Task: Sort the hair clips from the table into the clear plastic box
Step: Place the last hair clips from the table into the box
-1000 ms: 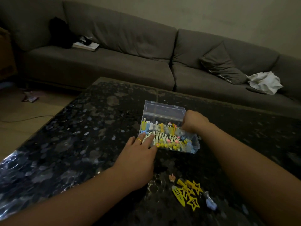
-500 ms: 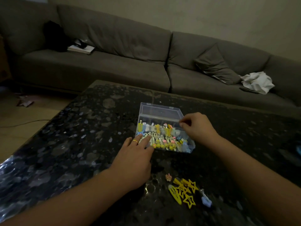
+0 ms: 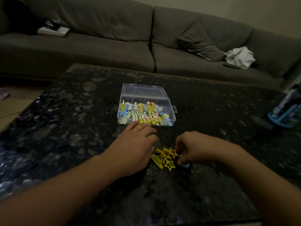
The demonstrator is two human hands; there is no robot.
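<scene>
Nearest, at about six o'clock on the dark speckled table [image 3: 81, 144], lies the loose pile of yellow star hair clips [image 3: 166, 158], with one plain oval yellow snap clip [image 3: 156, 161] on its eight o'clock edge. At the pile's three o'clock side the right hand [image 3: 193, 149] has its fingers curled down, thumb and fingertips closing on something small at the pile's edge, beside a pale blue clip [image 3: 186, 166] that peeks out under the hand. Whether the pinch already holds a clip I cannot tell; the motion blur hides the fingertips. At the pile's nine o'clock the left hand [image 3: 135, 142], a gold ring [image 3: 138, 127] on one finger, lies palm down on the table, fingers loosely extended towards twelve o'clock, holding nothing that shows.

These clips look thin, light and stiff, probably sprung metal with a smooth lacquer, so they should slide on the polished stone rather than lift cleanly. The open star outlines interlock in the heap, so taking one by a star point and drawing it sideways seems the safest hold.

Further off at twelve o'clock stands the clear plastic box [image 3: 171, 110], lid open and tilted back, already holding rows of yellow, white, pink and blue clips. At two o'clock is a blue container [image 3: 283, 115]. Beyond the table runs the grey sofa [image 3: 97, 46], with a cushion [image 3: 200, 41] and a crumpled white cloth [image 3: 239, 57].
</scene>
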